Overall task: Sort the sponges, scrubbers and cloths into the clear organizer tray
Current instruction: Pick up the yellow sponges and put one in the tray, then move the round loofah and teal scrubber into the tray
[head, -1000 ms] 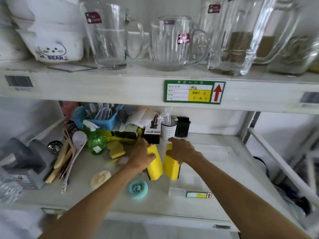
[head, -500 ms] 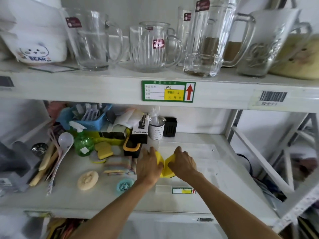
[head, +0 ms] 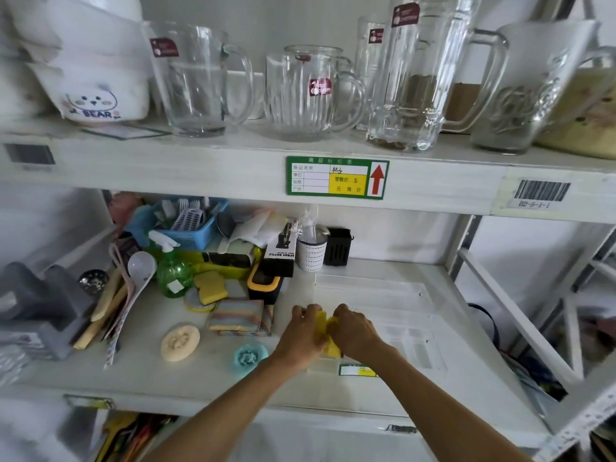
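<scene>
1. While both bare forearms reach in from the bottom edge, the left hand (head: pixel 301 331) and the right hand (head: pixel 355 330) meet over the near left corner of a clear organizer tray (head: pixel 400 295) on the lower shelf (head: pixel 140 371).
2. Pressed between the two hands are yellow sponges (head: pixel 328 335), standing on edge, their long axis running from the front of the shelf toward the back; only a narrow yellow strip shows between the palms, so I cannot tell how many there are.
3. Each hand is knuckles up, fingers curled down, closed against an outer face of the sponges, the left from the left and the right from the right.
4. To the left on the shelf lie a folded striped cloth (head: pixel 240 317), a round cream scrubber (head: pixel 180 342) and a teal mesh scrubber (head: pixel 250 357), all outside the tray.
5. Farther back sit another yellow sponge (head: pixel 210 286) and a green spray bottle (head: pixel 173 271).
6. Glass mugs (head: pixel 310 95) line the upper shelf.
</scene>
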Demonstrator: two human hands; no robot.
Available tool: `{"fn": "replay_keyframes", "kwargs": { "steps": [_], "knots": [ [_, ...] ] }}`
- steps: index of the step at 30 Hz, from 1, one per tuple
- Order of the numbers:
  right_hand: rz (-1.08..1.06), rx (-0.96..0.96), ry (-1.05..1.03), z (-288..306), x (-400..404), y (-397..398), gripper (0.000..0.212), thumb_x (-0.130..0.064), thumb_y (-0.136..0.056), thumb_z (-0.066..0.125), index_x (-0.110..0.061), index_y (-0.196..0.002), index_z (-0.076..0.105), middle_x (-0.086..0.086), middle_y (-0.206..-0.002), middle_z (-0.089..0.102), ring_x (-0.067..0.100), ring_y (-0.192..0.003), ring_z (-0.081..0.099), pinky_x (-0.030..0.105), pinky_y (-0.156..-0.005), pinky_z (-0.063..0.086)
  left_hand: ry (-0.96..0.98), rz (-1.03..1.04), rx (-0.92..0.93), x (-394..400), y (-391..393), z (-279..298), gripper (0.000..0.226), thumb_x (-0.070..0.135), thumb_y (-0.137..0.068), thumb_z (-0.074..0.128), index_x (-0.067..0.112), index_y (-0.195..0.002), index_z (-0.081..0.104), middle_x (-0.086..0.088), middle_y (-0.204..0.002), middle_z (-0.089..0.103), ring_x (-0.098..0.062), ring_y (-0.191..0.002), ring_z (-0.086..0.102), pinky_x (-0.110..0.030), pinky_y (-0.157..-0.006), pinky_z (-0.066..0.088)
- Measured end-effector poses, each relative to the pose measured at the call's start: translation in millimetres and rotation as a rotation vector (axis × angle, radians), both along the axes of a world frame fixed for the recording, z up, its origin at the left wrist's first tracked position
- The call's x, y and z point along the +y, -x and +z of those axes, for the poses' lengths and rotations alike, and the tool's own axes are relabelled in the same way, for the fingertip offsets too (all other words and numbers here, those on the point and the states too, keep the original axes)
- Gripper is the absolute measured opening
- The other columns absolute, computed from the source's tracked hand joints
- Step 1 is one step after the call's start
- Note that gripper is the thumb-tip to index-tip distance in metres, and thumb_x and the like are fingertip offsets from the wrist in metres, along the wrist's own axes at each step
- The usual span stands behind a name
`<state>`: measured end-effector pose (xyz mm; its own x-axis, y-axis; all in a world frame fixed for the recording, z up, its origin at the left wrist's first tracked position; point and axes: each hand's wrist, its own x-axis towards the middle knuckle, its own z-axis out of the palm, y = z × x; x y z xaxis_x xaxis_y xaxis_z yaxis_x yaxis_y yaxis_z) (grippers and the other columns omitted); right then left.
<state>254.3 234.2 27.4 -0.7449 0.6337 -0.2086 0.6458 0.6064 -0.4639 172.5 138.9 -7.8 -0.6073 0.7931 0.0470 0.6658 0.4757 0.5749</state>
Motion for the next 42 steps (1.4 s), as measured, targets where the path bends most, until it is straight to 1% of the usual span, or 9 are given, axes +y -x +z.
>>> {"fn": "replay_keyframes", "kwargs": {
  "steps": [3, 7, 12, 16, 20, 23, 29, 36, 42],
  "knots": [
    [0.016, -0.024, -0.003, -4.5, 1.5, 4.0, 0.026, -0.023, -0.094, 0.034, -0.007, -0.097, 0.054, 0.020, -0.113, 0.064, 0.036, -0.101, 0.060, 0.032, -0.072, 0.040, 0.031, -0.041, -0.046, -0.2, -2.3, -6.9, 0.056, 0.017, -0.085, 0.058, 0.013, -0.136, 0.035, -0.015, -0.129, 0.038, -0.033, -0.112, 0.054, -0.035, -0.095, 0.047],
    [-0.024, -0.032, -0.024, -8.0, 2.8, 5.7, 0.031, -0.015, -0.091, 0.038, -0.008, -0.115, 0.057, 0.017, -0.117, 0.063, 0.035, -0.106, 0.059, 0.035, -0.083, 0.047, 0.034, -0.053, -0.029, -1.9, -0.7, -10.7, 0.052, 0.018, -0.082, 0.058, 0.014, -0.130, 0.039, -0.014, -0.124, 0.041, -0.033, -0.104, 0.057, -0.039, -0.091, 0.050],
    [-0.026, -0.048, -0.083, -10.1, 3.9, 12.1, 0.031, -0.013, -0.092, 0.037, -0.009, -0.116, 0.057, 0.017, -0.119, 0.063, 0.036, -0.108, 0.059, 0.036, -0.086, 0.048, 0.055, -0.079, -0.050, -5.0, 7.0, -8.5, 0.058, 0.020, -0.075, 0.063, 0.015, -0.128, 0.041, -0.012, -0.122, 0.042, -0.034, -0.102, 0.058, -0.040, -0.088, 0.051],
    [-0.010, -0.139, -0.254, -2.3, 1.3, 15.6, 0.029, -0.018, -0.093, 0.037, -0.015, -0.114, 0.057, 0.010, -0.122, 0.060, 0.030, -0.113, 0.058, 0.034, -0.086, 0.044, 0.029, -0.108, -0.039, -11.5, 14.8, -8.3, 0.050, 0.030, -0.088, 0.055, 0.021, -0.134, 0.039, -0.007, -0.128, 0.044, -0.025, -0.110, 0.058, -0.033, -0.088, 0.050],
    [0.050, 0.023, -0.581, 10.8, -13.1, 28.9, 0.025, -0.019, -0.090, 0.045, -0.014, -0.109, 0.060, 0.008, -0.116, 0.058, 0.029, -0.110, 0.056, 0.038, -0.087, 0.043, -0.193, 0.054, 0.072, -30.2, 32.8, -7.9, 0.029, 0.032, -0.094, 0.050, 0.016, -0.118, 0.051, -0.004, -0.115, 0.057, -0.013, -0.093, 0.059, -0.021, -0.075, 0.046],
    [0.194, 0.161, -0.562, 11.3, -36.4, 55.9, 0.029, -0.018, -0.087, 0.049, -0.015, -0.112, 0.062, 0.009, -0.114, 0.059, 0.029, -0.110, 0.056, 0.040, -0.090, 0.044, -0.302, 0.217, 0.132, -53.6, 59.7, -11.6, 0.015, 0.021, -0.092, 0.051, 0.011, -0.102, 0.058, -0.007, -0.100, 0.064, -0.017, -0.088, 0.061, -0.027, -0.073, 0.046],
    [0.416, 0.033, -0.391, -19.1, -86.5, 97.7, 0.032, -0.019, -0.091, 0.051, -0.011, -0.121, 0.056, 0.014, -0.123, 0.055, 0.033, -0.113, 0.055, 0.043, -0.094, 0.042, -0.020, 0.399, 0.198, -107.9, 120.1, -36.9, 0.030, 0.021, -0.087, 0.054, 0.009, -0.114, 0.055, -0.014, -0.118, 0.058, -0.033, -0.112, 0.057, -0.044, -0.086, 0.052],
    [0.510, -0.252, -0.286, -54.8, -105.9, 114.7, 0.043, -0.030, -0.094, 0.054, -0.010, -0.131, 0.046, 0.017, -0.133, 0.053, 0.036, -0.117, 0.057, 0.043, -0.093, 0.048, 0.402, 0.570, 0.130, -156.6, 163.1, -64.5, 0.061, 0.026, -0.092, 0.044, 0.011, -0.147, 0.024, -0.016, -0.146, 0.037, -0.034, -0.134, 0.037, -0.045, -0.110, 0.033],
    [0.493, -0.247, -0.261, -56.8, -105.4, 116.8, 0.051, -0.032, -0.091, 0.060, -0.007, -0.133, 0.045, 0.018, -0.134, 0.051, 0.036, -0.120, 0.055, 0.041, -0.094, 0.049, 0.452, 0.595, 0.098, -164.1, 172.8, -73.7, 0.049, 0.031, -0.089, 0.050, 0.011, -0.133, 0.040, -0.015, -0.133, 0.050, -0.033, -0.125, 0.048, -0.041, -0.105, 0.038]
  ]
}}
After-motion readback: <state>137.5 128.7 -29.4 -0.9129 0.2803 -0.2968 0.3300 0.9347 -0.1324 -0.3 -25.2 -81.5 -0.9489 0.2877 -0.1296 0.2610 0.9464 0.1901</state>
